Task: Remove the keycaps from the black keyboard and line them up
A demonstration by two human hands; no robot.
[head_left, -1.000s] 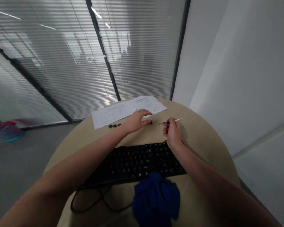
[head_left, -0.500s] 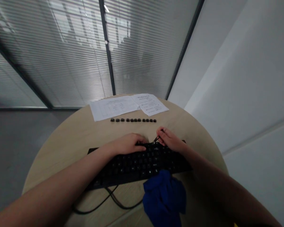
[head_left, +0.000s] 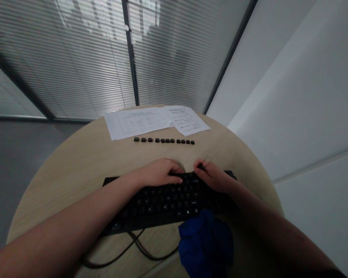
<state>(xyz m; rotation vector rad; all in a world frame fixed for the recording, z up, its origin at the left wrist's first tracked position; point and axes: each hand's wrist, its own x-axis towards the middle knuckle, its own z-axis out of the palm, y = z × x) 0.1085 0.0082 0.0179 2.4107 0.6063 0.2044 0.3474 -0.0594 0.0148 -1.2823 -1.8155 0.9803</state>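
Observation:
A black keyboard (head_left: 162, 200) lies on the round table in front of me. My left hand (head_left: 162, 172) grips its far edge, thumb on top of the upper keys and fingers over the back. At the far edge, to the right, my right hand (head_left: 210, 174) is closed around a small dark keycap puller (head_left: 201, 166); thin wires show just above the fingers, and its other end is hard to make out. Beyond the hands, several loose black keycaps (head_left: 162, 140) stand in a row.
Two printed paper sheets (head_left: 139, 122) lie at the far side of the wooden table (head_left: 84, 154). A crumpled blue cloth (head_left: 204, 243) sits at the keyboard's near edge. A black cable (head_left: 150, 256) loops below the keyboard. Glass with blinds and a white wall stand behind.
My right hand has turned, so the puller's dark tip no longer points down at the keys as plainly. The left hand keeps its hold on the keyboard. The view has shifted slightly.

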